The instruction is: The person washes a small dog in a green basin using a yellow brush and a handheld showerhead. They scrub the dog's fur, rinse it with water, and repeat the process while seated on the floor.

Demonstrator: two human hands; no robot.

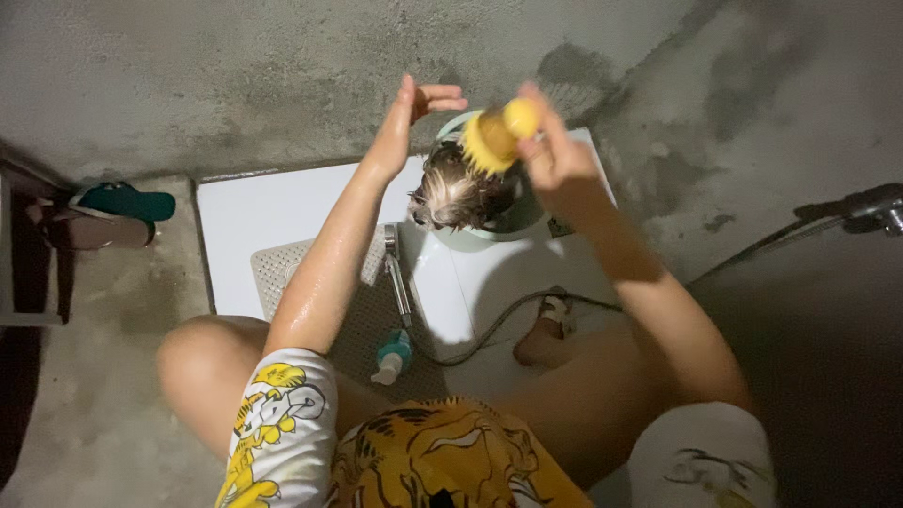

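Nearest me, a teal pump bottle (392,355) and metal shower head (396,273) lie on the grey perforated mat below the pale green round basin (467,236). In the basin the small wet-furred animal (455,193) looks soaked, so scrubbing seems underway, rinsing left. Right hand (550,150) clenches the yellow bristly scrub brush (496,134) over it; left hand (414,113) spread wide, holding nothing.

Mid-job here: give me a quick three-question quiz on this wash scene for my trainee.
1. True or false: the right hand holds a yellow bristle brush above the wet, furry animal in the pale green basin.
2. Multiple choice: the left hand is A) gripping the shower head, B) open, fingers spread, beside the basin, C) holding the pump bottle.
3. What lies on the perforated mat next to the teal pump bottle?

Key: 1. true. 2. B. 3. The metal shower head, its hose curving away across the white slab.
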